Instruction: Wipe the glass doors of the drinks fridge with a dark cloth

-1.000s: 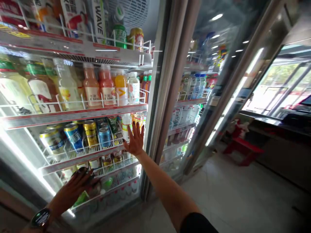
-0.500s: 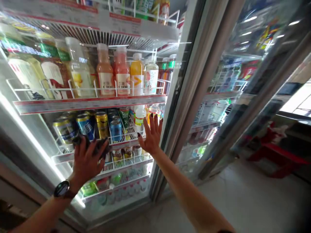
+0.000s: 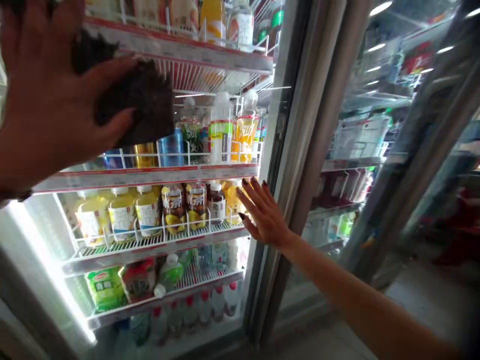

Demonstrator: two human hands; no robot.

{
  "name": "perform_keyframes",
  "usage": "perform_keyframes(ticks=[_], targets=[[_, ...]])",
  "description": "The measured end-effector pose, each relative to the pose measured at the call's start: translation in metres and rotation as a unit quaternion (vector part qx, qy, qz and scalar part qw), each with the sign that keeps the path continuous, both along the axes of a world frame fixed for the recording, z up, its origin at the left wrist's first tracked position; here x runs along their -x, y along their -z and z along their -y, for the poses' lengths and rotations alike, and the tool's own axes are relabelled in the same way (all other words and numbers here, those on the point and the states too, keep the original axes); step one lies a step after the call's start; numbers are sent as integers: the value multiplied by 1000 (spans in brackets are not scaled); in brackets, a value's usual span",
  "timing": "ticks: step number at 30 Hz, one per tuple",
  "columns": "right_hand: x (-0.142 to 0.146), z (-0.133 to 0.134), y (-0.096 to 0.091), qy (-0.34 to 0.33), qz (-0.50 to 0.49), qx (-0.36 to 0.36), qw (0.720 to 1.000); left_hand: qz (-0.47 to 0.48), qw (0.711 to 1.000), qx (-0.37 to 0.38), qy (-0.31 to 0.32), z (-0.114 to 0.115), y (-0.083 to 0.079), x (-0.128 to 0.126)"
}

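Note:
My left hand is large and close at the upper left. A dark, rough-edged cloth is under its palm and fingers, pressed toward the glass front of a drinks fridge. The thumb and one finger show over the cloth; the other fingertips run out of view. At the centre right, my right hand has its fingers spread and holds nothing. It seems to rest flat on the glass beside the metal door frame. Behind it are juice bottles on a wire shelf.
Shelves hold upright bottles, cans, bagged packs and red-capped bottles. A bright light strip runs down the left side. Another glass-fronted section with stocked shelves stands to the right, above a pale floor.
The view has tilted lower on the fridge. My left hand with the cloth has come up and left, nearer the camera. My right hand has shifted right and down, still spread.

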State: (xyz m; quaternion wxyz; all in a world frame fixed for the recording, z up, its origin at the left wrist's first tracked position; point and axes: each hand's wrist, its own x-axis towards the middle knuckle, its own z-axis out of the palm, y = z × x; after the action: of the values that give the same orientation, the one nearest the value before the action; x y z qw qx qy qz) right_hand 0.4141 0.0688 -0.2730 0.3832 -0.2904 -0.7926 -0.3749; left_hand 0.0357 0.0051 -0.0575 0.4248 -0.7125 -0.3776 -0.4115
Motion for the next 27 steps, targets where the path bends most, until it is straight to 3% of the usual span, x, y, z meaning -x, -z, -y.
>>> perform_keyframes(ticks=[1,2,4,7,8,10,14,16,19,22,25,27], targets=[[-2,0,-2,-5,5,-5,1000,-46,999,-15,-13,-1,11,-15],[-3,1,-3,-7,7,-7,1000,-67,997,-37,-14,-4,32,-28],[1,9,-1,-6,-6,-5,1000,-75,996,-55,13,-12,95,-51],[27,34,15,-20,-76,-14,997,-64,996,-23,60,-21,190,-75],[42,44,23,-36,-92,-25,995,-57,996,-11,72,-22,213,-81],[78,63,40,-78,-94,-39,992,-25,996,15,85,-19,243,-91],[150,81,69,-152,-149,18,977,63,990,67,102,-8,256,-92],[168,82,80,-181,-172,58,967,40,990,86,108,2,256,-78],[170,84,99,-174,-135,107,970,-55,986,101,122,21,259,-38],[163,88,108,-90,-77,84,989,-129,977,102,134,37,261,13],[161,79,86,-13,62,-6,998,-148,984,51,86,38,256,63],[162,59,48,-12,153,-39,987,-125,991,-7,40,30,251,91]])
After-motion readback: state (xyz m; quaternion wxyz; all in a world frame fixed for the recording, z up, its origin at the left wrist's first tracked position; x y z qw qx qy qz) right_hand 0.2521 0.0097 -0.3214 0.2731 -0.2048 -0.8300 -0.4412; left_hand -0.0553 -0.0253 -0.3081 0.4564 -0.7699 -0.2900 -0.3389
